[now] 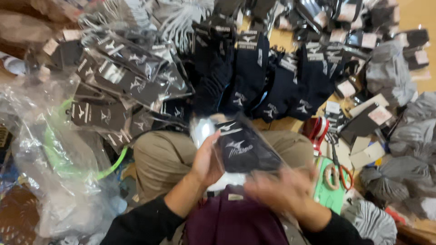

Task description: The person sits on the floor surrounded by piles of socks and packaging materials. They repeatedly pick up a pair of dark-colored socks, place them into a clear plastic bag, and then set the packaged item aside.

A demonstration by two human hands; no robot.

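Note:
My left hand (206, 161) grips the left side of a clear plastic bag holding a pair of dark navy socks (243, 149), just above my lap. My right hand (284, 188) is blurred and lies against the bag's lower right corner, fingers curled around it. Both sleeves are black. My legs in tan trousers (159, 156) show beneath the bag. Beyond my knees lies a row of unbagged navy socks (254, 77) with card labels.
A pile of bagged dark socks (122, 77) fills the upper left. Crumpled clear plastic with a green hoop (52, 149) sits at left. Orange-handled scissors (338, 170), a red tape dispenser (318, 129), small boxes and grey sock bundles (399, 177) lie at right.

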